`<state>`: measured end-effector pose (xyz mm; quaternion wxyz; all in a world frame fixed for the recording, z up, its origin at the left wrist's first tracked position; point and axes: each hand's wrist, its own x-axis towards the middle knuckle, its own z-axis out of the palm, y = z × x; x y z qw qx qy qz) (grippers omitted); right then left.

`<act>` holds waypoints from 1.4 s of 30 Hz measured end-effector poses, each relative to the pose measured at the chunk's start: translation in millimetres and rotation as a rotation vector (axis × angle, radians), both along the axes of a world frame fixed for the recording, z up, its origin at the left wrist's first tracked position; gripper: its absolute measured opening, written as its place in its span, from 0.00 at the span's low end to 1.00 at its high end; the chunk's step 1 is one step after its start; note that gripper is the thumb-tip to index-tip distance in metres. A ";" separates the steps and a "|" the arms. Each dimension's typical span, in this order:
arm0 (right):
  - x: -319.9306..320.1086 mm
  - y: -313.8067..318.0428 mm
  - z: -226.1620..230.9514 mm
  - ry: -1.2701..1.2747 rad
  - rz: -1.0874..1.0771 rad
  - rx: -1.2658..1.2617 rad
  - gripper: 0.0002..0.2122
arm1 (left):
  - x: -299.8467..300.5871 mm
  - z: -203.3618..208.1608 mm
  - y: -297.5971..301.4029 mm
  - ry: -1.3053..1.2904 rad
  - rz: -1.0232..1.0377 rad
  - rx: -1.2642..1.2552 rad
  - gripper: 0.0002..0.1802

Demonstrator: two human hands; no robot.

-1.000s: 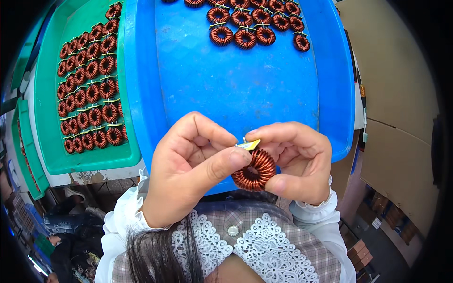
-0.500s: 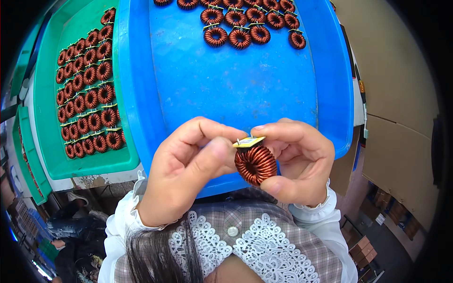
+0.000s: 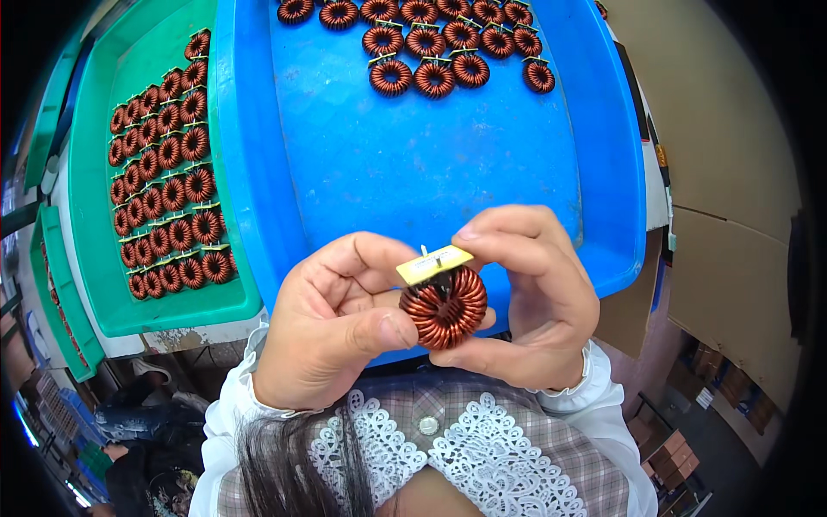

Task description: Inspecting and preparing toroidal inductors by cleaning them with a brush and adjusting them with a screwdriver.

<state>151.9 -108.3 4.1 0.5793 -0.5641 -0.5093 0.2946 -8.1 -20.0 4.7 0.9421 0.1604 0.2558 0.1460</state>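
Observation:
A toroidal coil [image 3: 450,308] wound with copper wire is held in front of me, above the near side of the blue tray. On its top sits a small yellow board [image 3: 422,269] with pins standing up from it. My right hand [image 3: 538,297] grips the coil, its index finger at the board's right corner and its thumb under the winding. My left hand [image 3: 332,323] is closed around the left side, thumb against the winding; its other fingertips are partly hidden behind the coil.
The blue tray [image 3: 431,164] carries rows of similar coils [image 3: 433,79] at its far end. Left of it, a green tray [image 3: 95,293] holds many more coils [image 3: 170,191] in rows. Brown cardboard [image 3: 732,172] lies to the right. Another person [image 3: 151,457] shows at lower left.
The coil has turned and tipped, so the board's printed face shows more. My left fingers have shifted from the board's edge down to the winding.

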 end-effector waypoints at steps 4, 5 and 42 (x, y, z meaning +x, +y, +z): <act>4.4 -1.8 2.6 -0.020 0.081 -0.043 0.27 | -4.0 -10.5 -1.6 -0.019 -0.017 -0.005 0.16; 4.6 -2.3 3.0 -0.033 0.083 -0.036 0.26 | -3.9 -9.2 -1.6 -0.019 -0.018 -0.004 0.16; 2.0 -1.7 3.1 -0.141 0.028 0.014 0.24 | 5.1 4.7 -3.1 0.047 -0.081 0.077 0.37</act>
